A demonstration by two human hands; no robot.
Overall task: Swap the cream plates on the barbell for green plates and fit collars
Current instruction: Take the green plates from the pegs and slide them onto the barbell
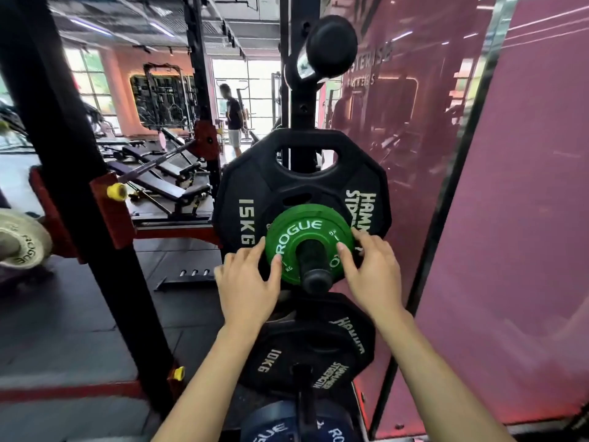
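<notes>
A small green Rogue plate (301, 229) sits on a black storage peg (314, 266) of the rack, in front of a smaller black plate and a black 15 kg plate (245, 199). My left hand (250, 282) grips the green plate's left edge, thumb on its face. On the plate's right edge lies my right hand (371, 269), thumb also on the face. At the far left a cream Rogue plate (24, 244) sits on the barbell end. No collars are in view.
Below hangs a black 10 kg plate (306, 352), and a blue Rogue plate (287, 427) lower still. A black rack upright (79, 193) stands to the left. A pink mirrored wall (510, 186) is right. Benches (165, 173) and a person (234, 119) are behind.
</notes>
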